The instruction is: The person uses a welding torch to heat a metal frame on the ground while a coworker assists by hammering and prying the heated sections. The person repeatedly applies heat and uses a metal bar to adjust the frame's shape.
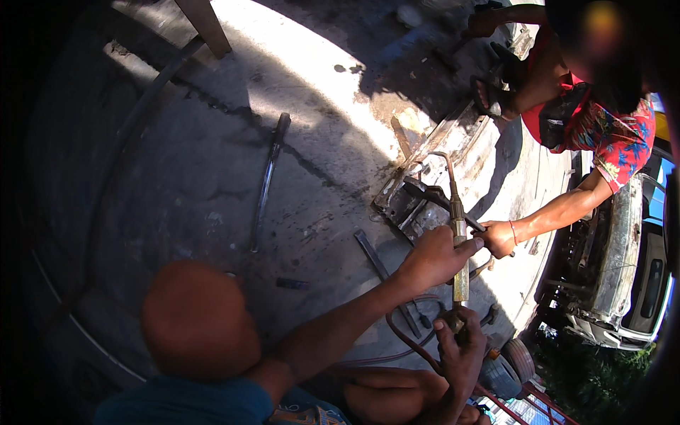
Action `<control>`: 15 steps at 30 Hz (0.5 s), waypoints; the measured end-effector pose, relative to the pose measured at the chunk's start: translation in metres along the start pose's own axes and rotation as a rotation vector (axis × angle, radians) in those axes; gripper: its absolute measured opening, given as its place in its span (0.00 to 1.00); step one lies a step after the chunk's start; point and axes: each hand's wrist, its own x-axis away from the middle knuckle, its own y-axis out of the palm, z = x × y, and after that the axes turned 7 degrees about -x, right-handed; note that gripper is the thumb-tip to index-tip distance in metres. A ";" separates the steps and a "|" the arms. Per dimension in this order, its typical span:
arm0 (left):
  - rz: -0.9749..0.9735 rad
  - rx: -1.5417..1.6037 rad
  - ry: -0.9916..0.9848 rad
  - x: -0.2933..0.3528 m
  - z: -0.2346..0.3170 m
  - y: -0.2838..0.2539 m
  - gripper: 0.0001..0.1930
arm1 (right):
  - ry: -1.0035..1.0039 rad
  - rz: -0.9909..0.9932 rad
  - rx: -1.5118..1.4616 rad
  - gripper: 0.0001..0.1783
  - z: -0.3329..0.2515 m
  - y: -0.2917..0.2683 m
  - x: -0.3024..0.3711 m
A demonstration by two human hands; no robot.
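A brass gas torch (460, 280) with a bent copper tip stands nearly upright in the middle right of the head view. My left hand (435, 258) is wrapped round its handle, thumb stretched along the right side. At the torch's lower end my right hand (464, 343) closes its fingers on the brass valve end, where reddish hoses (407, 338) lead off. Just behind the tip lies a long, worn metal frame (453, 142). A co-worker's hand (499, 239) grips a dark metal bar tool (443, 202) that reaches over the frame's near end, close to the torch.
On the concrete lie a metal pipe (268, 180), a flat metal bar (379, 258) and a small dark piece (292, 283). The co-worker in a red patterned shirt (627, 138) crouches at upper right. A vehicle (623, 262) and tires (501, 375) are at the right.
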 end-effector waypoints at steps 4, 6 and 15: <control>-0.063 0.073 -0.082 -0.003 -0.011 0.004 0.29 | -0.016 -0.010 0.074 0.18 0.001 0.001 0.000; -0.008 0.082 -0.065 -0.007 -0.018 0.009 0.29 | 0.010 -0.024 0.134 0.18 -0.008 0.001 -0.003; -0.047 0.185 -0.148 -0.008 -0.027 0.006 0.26 | 0.076 -0.046 0.134 0.16 -0.012 0.004 -0.008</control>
